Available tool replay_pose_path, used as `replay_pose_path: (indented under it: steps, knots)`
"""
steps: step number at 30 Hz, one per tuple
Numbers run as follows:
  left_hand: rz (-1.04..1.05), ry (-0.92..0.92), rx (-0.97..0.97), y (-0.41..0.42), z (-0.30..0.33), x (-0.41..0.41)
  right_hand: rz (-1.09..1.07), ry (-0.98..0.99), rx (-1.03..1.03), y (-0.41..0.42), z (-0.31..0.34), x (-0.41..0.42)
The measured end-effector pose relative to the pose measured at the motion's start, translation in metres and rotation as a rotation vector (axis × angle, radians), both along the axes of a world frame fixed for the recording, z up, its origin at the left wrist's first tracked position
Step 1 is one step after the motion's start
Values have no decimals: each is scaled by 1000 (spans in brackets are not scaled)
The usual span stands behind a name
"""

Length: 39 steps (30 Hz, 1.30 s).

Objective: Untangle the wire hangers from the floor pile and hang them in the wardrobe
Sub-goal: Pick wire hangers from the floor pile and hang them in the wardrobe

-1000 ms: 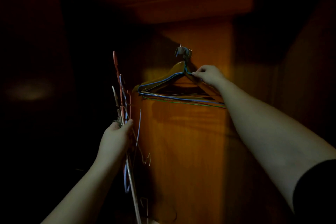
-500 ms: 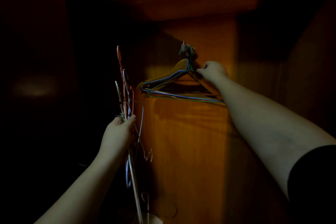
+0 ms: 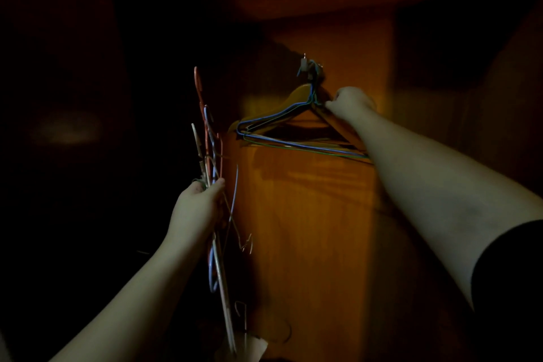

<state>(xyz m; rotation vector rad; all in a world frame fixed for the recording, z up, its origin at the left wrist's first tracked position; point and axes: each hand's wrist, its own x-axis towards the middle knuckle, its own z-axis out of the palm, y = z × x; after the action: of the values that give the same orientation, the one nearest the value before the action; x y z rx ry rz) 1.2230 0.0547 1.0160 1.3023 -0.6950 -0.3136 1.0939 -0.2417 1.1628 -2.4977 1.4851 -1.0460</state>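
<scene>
Your left hand (image 3: pixel 197 209) grips a bundle of thin coloured wire hangers (image 3: pixel 210 161); your right hand (image 3: pixel 349 104) pinches the hung blue wire hanger (image 3: pixel 293 145) on the wooden wardrobe panel (image 3: pixel 308 229).

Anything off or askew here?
Yes. The hung hangers crowd one small hook and tilt down to the right under the right hand. The left hand grips a tangled bundle.
</scene>
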Motion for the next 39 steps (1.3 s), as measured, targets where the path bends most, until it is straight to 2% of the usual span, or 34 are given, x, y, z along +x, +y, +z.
replay_pose_path:
  steps: [5, 7, 10, 13, 16, 19, 22, 27, 31, 35, 39]
  knots:
    - [-5, 17, 12, 5, -5, 1, -41, 8, -81, 3, -2, 0]
    - [-9, 24, 12, 9, -9, 2, -21, -72, -170, 13, -11, -1]
    - [-22, 42, -4, 17, -18, 8, 179, -268, -168, 44, -42, 0]
    - [-38, 59, -5, 25, -34, 12, 425, -349, 17, 83, -101, 5]
    - [-54, 79, 1, 34, -50, 11, 574, -311, 350, 119, -178, 9]
    - [-52, 100, 7, 39, -64, 8, 633, -251, 658, 155, -251, 7]
    - [-73, 139, -6, 43, -77, 6, 649, -130, 849, 178, -311, 4]
    - [-117, 204, -43, 45, -93, 9, 575, -203, 1006, 185, -354, -9]
    - [-83, 269, -83, 41, -103, 9, 601, -186, 1111, 192, -379, -25]
    - [-17, 265, -69, 35, -115, 14, 581, -368, 1240, 206, -394, -43]
    - [50, 225, -28, 28, -125, 18, 612, -600, 1212, 215, -400, -61]
